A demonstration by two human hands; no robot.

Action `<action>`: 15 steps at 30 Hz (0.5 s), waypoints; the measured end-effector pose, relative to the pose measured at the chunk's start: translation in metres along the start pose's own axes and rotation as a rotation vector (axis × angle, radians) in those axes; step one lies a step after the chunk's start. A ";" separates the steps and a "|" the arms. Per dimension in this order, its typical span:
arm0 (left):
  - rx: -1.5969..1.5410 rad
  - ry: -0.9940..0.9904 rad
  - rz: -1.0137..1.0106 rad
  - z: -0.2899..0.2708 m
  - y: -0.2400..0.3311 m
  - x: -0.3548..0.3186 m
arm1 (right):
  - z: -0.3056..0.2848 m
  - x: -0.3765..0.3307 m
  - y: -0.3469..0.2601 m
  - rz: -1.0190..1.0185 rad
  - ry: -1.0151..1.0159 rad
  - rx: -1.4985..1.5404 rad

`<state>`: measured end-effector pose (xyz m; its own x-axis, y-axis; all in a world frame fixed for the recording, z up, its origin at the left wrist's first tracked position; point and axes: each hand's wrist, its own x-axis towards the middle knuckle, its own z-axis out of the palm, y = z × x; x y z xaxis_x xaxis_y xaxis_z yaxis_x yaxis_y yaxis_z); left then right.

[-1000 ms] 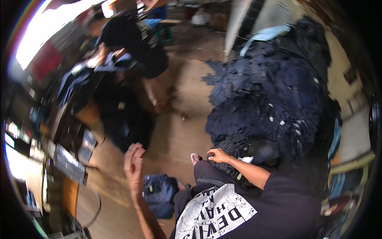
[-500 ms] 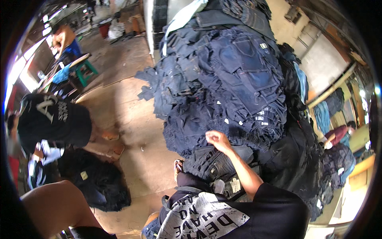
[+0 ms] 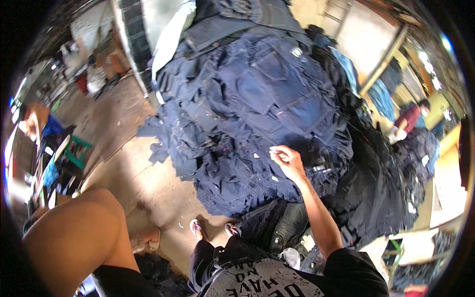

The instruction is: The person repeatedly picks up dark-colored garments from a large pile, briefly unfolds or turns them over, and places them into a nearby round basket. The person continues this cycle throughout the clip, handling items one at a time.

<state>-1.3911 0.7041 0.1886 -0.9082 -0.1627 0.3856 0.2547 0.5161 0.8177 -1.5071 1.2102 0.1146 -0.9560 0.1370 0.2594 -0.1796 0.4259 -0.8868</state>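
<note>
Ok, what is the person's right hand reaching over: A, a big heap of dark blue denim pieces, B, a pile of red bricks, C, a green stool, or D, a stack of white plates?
A: the right hand hangs with curled fingers over the heap of dark blue denim pieces that is piled on the floor.

One denim pile [image 3: 257,114], two sandalled feet [image 3: 198,228], one green stool [image 3: 76,151].

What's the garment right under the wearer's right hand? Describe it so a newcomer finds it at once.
Start at the big heap of dark blue denim filling the middle of the view. The right hand hovers at its near right slope, fingers curled. Just below lies a black pair of jeans, near the sandalled feet: black against the blue.
</note>
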 end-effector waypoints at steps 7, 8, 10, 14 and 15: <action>-0.326 -0.626 0.076 0.158 -0.005 0.079 | 0.014 -0.032 -0.021 0.132 0.189 -0.225; -0.349 -0.601 0.168 0.155 0.002 0.117 | 0.024 -0.034 -0.024 0.088 0.252 -0.228; -0.394 -0.475 0.378 0.129 0.017 0.209 | 0.043 -0.041 -0.030 0.125 0.298 -0.309; -0.572 -0.174 0.679 0.063 0.053 0.350 | 0.077 -0.047 -0.037 0.139 0.382 -0.243; -0.604 -0.119 0.733 0.046 0.063 0.370 | 0.082 -0.047 -0.040 0.194 0.383 -0.244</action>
<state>-1.7263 0.7151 0.3627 -0.4741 0.1318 0.8706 0.8715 -0.0709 0.4853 -1.4737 1.1129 0.1066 -0.8044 0.5337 0.2610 0.0966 0.5510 -0.8289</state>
